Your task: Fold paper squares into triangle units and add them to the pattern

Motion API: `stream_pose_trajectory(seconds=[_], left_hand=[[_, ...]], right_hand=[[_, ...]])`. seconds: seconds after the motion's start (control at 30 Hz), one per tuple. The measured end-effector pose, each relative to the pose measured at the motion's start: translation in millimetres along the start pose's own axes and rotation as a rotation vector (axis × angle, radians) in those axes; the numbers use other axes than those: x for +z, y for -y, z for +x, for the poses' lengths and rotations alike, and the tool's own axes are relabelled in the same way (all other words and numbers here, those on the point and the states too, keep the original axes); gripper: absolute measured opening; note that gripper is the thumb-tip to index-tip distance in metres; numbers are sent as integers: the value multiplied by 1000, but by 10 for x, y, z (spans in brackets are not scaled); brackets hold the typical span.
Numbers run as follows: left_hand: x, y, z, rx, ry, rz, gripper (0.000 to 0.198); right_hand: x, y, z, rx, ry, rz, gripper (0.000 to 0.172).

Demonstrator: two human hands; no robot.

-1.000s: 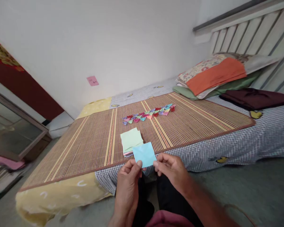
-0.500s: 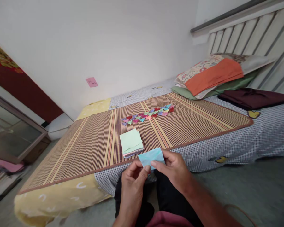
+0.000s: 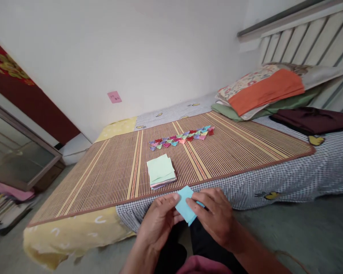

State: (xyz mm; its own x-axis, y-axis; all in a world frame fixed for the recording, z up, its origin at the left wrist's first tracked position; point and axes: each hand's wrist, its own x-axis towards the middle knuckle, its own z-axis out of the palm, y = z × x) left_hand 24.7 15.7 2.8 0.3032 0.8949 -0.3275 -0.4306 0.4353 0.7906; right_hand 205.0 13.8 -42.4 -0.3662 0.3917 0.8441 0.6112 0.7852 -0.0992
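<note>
A folded light blue paper (image 3: 185, 203) sits between both hands, just in front of the bed's edge. My left hand (image 3: 160, 222) pinches its left side with thumb and fingers. My right hand (image 3: 214, 217) presses its fingers over the paper's right part. Beyond them, a stack of square papers (image 3: 160, 172) with a pale green sheet on top lies on the striped bamboo mat (image 3: 103, 179). Further back, a row of several small folded coloured paper pieces (image 3: 183, 137) stretches across the mat.
The mat covers a low bed with a checked sheet (image 3: 303, 175) and a yellow cover (image 3: 63, 239). Pillows and folded blankets (image 3: 263, 91) are piled at the right by the headboard. A glass-fronted cabinet (image 3: 14, 160) and piled things stand on the left.
The blue paper was a flat open square held up by its lower corners. It has been folded over and lowered, and both hands now press on the smaller shape.
</note>
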Motion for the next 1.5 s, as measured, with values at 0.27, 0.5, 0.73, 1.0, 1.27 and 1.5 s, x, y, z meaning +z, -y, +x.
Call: stream_pose_trajectory(seconds=[0.27, 0.5, 0.73, 1.0, 1.27, 1.5], left_hand=[[-38, 106, 230, -1, -126, -61, 34], [-27, 111, 243, 28, -104, -15, 37], [17, 109, 206, 136, -172, 10, 38], [75, 106, 134, 213, -193, 133, 28], [58, 118, 60, 212, -147, 206, 18], [113, 173, 6, 290, -161, 314, 30]], right_hand=[[118, -67, -113, 11, 60, -10, 24], [151, -79, -115, 20, 18, -8, 21], [119, -27, -54, 112, 12, 59, 20], [144, -51, 46, 248, -8, 207, 15], [141, -24, 53, 440, -38, 397, 12], [109, -29, 107, 552, -3, 526, 21]])
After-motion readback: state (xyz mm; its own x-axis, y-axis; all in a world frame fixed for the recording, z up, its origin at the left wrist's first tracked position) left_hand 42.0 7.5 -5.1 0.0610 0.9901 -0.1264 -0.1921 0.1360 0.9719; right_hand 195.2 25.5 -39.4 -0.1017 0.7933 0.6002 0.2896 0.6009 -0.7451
